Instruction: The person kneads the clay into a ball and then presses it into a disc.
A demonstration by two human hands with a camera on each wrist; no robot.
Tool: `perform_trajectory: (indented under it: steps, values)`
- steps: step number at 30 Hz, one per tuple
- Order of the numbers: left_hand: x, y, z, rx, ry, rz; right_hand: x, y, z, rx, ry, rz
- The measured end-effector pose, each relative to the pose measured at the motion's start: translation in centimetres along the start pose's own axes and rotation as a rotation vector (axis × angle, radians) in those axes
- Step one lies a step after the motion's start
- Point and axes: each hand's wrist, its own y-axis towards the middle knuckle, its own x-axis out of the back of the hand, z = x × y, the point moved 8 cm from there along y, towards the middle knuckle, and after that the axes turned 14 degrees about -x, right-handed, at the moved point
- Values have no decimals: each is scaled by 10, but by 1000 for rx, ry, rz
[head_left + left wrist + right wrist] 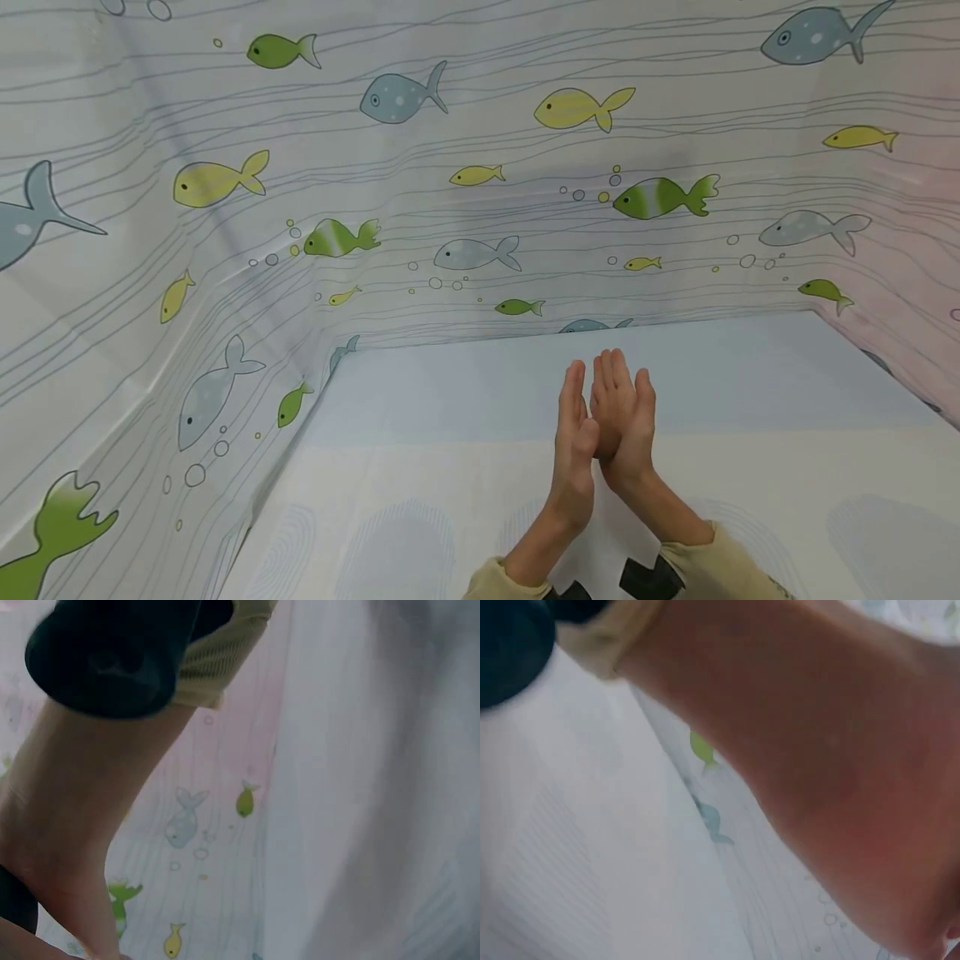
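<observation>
Both hands are raised above the white surface, palms turned toward each other and fingers pointing up. The left hand point(573, 458) has straight fingers, its thumb close to the other palm. Beside it, the right hand point(630, 433) also holds its fingers straight, with the thumb apart from them. A narrow gap shows between the fingers of the two hands; whether they touch lower down I cannot tell. No object is visible in either hand. The left wrist view shows a bare forearm point(75, 780) up close, and the right wrist view is largely filled by another forearm point(802, 727).
Below the hands lies a white and pale blue surface point(420, 408) with faint rounded patterns. Fish-printed sheeting point(405, 192) rises behind it and at the left, with a pinkish part at the right. Dark devices point(651, 577) sit near the beige sleeve cuffs point(690, 550).
</observation>
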Motion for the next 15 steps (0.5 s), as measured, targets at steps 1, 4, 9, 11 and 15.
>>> perform_trajectory:
  steps: [1, 4, 9, 11, 15]
  values:
    - [-2, -1, -1, 9, -2, 7, 3, 2, 2, 10, 7, -5]
    - [-6, -2, -3, 21, 3, 24, 11, 7, 7, 43, 23, -31]
    - [-10, -2, -12, 6, 38, 41, 22, 13, 9, 95, 22, -77]
    - [-9, 0, -17, -16, 56, 38, 24, 14, 7, 103, 12, -87]
    - [-5, 5, -25, -55, 70, 12, 23, 13, -1, 98, -30, -82]
